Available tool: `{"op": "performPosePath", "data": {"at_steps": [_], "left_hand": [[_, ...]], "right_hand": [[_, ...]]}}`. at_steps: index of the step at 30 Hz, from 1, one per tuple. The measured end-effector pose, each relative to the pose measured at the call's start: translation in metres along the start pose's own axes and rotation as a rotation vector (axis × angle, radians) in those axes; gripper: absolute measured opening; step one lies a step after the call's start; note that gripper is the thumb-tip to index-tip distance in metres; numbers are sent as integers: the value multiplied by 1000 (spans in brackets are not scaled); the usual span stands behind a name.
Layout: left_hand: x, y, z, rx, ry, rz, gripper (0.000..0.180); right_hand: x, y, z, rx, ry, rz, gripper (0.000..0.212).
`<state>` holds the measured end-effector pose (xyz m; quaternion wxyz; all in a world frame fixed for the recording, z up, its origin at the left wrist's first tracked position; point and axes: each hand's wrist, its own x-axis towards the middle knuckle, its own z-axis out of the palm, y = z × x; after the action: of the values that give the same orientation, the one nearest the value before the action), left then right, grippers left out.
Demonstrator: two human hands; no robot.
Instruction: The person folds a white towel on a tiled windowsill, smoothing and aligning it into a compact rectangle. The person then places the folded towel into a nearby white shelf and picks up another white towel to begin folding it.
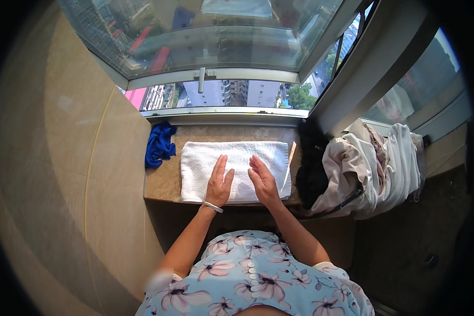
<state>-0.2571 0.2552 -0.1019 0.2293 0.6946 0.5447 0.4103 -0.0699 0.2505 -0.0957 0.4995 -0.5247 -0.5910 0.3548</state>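
A single white towel lies folded into a flat rectangle on a brown stone window ledge, its long side running parallel to the window. Both of the person's hands rest on it. The left hand lies flat, palm down, fingers stretched out and slightly apart, pressing on the lower middle of the towel; it grasps nothing. A thin pale bangle circles that wrist. The right hand sits just beside it, also opened out, tilted a little onto its edge with the fingers straight on the cloth, holding nothing.

No box, basket or other container shows on the ledge; the cloth things lie loose on the stone. Counted, there is one white towel, one crumpled blue cloth at the ledge's left back corner, apart from the towel, and one heap of laundry to the right. The heap mixes white and beige garments with a black piece nearest the towel; how many garments it holds cannot be told.

Behind the ledge one metal window handle hangs on the frame, with city buildings far below the glass. A tan tiled wall stands to the left. The person wears a light blue flowered top
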Motion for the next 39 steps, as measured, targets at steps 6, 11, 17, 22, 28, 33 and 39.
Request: {"op": "performPosePath", "data": {"at_steps": [6,11,17,22,28,33,39], "left_hand": [[42,-57,43,555,-182,15,56],[49,-99,-20,681,-75,-202,62],[19,-124,-52,505,73,-213,64],[33,-135,-65,147,171,-335,52],[83,-136,-83,253,12,-337,30],[33,-67,-77,234,274,98,24],[-15,-58,-61,153,371,47,36]], "right_hand": [[41,51,43,-370,-129,-124,47],[28,82,-6,-935,112,-167,50],[1,93,-60,-870,148,-59,55],[12,53,-51,-773,104,-220,45],[73,21,39,-456,-163,-416,31],[91,-29,74,-339,-229,-528,21],[75,-20,95,-373,-583,-466,15]]}}
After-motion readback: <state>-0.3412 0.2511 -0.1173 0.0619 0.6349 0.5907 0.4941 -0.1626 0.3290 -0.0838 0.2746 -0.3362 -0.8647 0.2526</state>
